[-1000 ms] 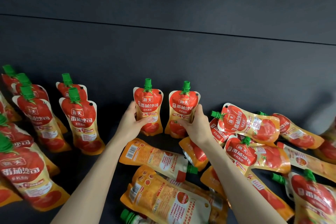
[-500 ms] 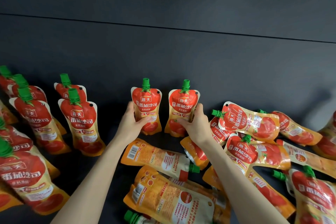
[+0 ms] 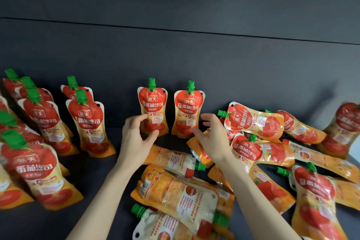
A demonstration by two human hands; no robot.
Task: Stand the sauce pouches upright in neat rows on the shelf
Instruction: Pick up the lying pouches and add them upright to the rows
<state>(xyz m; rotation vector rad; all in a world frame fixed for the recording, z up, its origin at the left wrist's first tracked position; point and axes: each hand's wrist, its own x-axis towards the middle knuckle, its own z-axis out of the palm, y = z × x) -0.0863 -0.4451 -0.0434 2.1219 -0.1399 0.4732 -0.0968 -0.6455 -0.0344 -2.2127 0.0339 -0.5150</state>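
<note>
Two red-and-orange tomato sauce pouches with green caps stand upright side by side near the back wall, the left pouch (image 3: 153,109) and the right pouch (image 3: 188,113). My left hand (image 3: 136,136) hovers just in front of the left pouch with fingers spread and holds nothing. My right hand (image 3: 211,134) is open just in front and right of the right pouch, apart from it. Several more pouches (image 3: 87,122) stand upright in rows at the left. A heap of lying pouches (image 3: 253,122) covers the right and the front.
The dark shelf surface (image 3: 116,142) meets a dark back wall (image 3: 194,54). Lying pouches (image 3: 175,191) crowd the space under my forearms. A gap of bare shelf separates the left rows from the two middle pouches.
Both hands have let go of the two upright pouches and drawn back slightly with fingers spread. The pouches remain standing.
</note>
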